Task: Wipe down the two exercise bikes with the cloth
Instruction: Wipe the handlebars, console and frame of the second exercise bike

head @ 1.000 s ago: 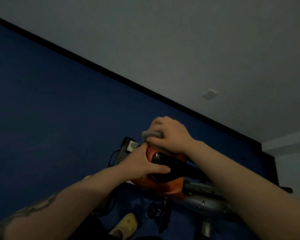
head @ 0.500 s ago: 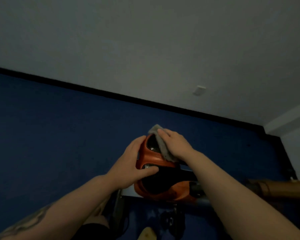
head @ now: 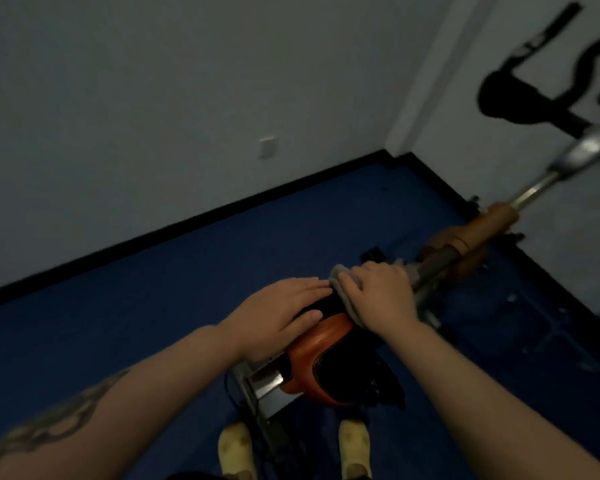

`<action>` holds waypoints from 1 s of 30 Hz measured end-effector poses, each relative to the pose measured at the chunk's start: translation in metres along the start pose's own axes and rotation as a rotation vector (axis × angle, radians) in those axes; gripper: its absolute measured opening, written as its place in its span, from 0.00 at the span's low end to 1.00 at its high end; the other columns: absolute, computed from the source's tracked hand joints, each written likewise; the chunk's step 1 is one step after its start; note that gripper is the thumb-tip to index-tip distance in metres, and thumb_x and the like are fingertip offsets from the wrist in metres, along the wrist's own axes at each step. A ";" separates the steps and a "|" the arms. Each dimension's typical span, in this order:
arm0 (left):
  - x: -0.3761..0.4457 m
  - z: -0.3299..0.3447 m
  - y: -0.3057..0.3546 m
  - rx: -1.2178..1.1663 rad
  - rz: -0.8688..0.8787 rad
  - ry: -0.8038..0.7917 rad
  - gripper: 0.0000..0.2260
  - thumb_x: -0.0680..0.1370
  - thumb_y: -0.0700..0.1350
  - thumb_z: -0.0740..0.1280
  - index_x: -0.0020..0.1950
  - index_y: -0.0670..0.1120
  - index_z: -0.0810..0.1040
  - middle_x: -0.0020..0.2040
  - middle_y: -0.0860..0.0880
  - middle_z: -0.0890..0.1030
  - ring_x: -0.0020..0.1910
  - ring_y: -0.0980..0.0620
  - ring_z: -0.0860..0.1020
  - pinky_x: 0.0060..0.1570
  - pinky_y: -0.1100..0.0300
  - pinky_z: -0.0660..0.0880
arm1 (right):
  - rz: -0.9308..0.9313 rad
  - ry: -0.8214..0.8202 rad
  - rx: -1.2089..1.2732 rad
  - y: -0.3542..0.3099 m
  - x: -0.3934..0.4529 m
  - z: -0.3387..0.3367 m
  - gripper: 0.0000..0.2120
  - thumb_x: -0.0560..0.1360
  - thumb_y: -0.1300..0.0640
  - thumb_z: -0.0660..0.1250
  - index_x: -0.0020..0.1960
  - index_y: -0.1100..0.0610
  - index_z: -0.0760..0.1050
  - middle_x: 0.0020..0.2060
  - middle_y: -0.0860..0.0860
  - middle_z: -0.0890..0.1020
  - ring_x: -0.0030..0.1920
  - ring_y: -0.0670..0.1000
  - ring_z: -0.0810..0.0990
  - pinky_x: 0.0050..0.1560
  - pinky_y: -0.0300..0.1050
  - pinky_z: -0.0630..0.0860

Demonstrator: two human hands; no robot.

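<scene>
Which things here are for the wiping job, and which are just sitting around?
For the job:
- grey cloth, pressed under the right hand
- orange and black bike seat, steadied by the left hand
- bike frame
- handlebars

Just there:
- yellow slippers
- wall plate
- blue floor

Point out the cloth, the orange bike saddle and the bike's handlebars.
cloth [head: 340, 284]: head view, on the grey fold left of the right hand's fingers.
orange bike saddle [head: 317, 344]: head view, on its orange side panel.
handlebars [head: 510, 98]: head view, on the dark centre pad.
</scene>
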State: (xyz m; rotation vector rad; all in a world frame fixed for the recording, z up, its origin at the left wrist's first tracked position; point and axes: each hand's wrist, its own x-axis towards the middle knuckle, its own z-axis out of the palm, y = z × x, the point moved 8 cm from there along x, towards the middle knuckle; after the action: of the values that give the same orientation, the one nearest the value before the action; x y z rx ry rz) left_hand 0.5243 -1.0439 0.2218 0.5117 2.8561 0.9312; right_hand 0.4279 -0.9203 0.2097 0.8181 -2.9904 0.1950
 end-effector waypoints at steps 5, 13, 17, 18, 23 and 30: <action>0.023 0.001 0.011 0.106 0.259 -0.151 0.20 0.83 0.52 0.56 0.74 0.48 0.66 0.73 0.50 0.66 0.70 0.54 0.63 0.70 0.63 0.58 | 0.140 0.032 0.057 0.021 -0.022 -0.009 0.18 0.82 0.46 0.54 0.53 0.55 0.79 0.51 0.52 0.78 0.57 0.53 0.74 0.66 0.50 0.63; 0.031 0.013 0.009 -0.002 0.371 -0.143 0.18 0.83 0.45 0.58 0.73 0.50 0.70 0.75 0.51 0.65 0.72 0.54 0.64 0.71 0.58 0.61 | 0.564 0.126 0.306 0.003 -0.052 0.013 0.23 0.83 0.47 0.48 0.76 0.52 0.59 0.79 0.52 0.49 0.78 0.50 0.42 0.77 0.50 0.46; 0.033 0.011 0.002 -0.061 0.353 -0.125 0.18 0.83 0.47 0.57 0.73 0.51 0.70 0.74 0.53 0.67 0.71 0.56 0.65 0.70 0.61 0.61 | 0.699 0.054 0.322 0.012 -0.039 0.012 0.24 0.84 0.47 0.46 0.79 0.52 0.52 0.79 0.52 0.44 0.78 0.51 0.39 0.77 0.50 0.43; 0.034 0.011 0.001 -0.065 0.343 -0.127 0.18 0.83 0.47 0.57 0.73 0.51 0.69 0.74 0.53 0.67 0.72 0.55 0.65 0.71 0.60 0.61 | 0.717 0.053 0.326 0.012 -0.038 0.011 0.24 0.84 0.48 0.45 0.79 0.52 0.51 0.79 0.52 0.44 0.78 0.52 0.39 0.77 0.49 0.42; 0.034 0.009 -0.002 -0.097 0.329 -0.088 0.20 0.80 0.50 0.58 0.71 0.50 0.72 0.72 0.52 0.70 0.70 0.54 0.68 0.68 0.62 0.63 | 0.758 0.170 0.556 -0.019 -0.088 0.014 0.24 0.84 0.49 0.47 0.79 0.48 0.50 0.78 0.46 0.41 0.77 0.50 0.51 0.73 0.47 0.58; 0.033 0.007 -0.007 -0.179 0.290 -0.064 0.23 0.78 0.52 0.59 0.72 0.49 0.71 0.70 0.51 0.73 0.68 0.54 0.71 0.68 0.57 0.67 | 0.944 0.150 0.568 -0.019 -0.090 0.013 0.24 0.84 0.49 0.46 0.79 0.46 0.47 0.79 0.49 0.45 0.73 0.56 0.62 0.62 0.48 0.68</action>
State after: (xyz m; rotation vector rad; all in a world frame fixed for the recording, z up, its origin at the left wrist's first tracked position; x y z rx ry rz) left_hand 0.4924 -1.0342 0.2124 0.9338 2.6518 1.1752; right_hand 0.5146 -0.8928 0.1926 -0.6582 -2.9108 1.0777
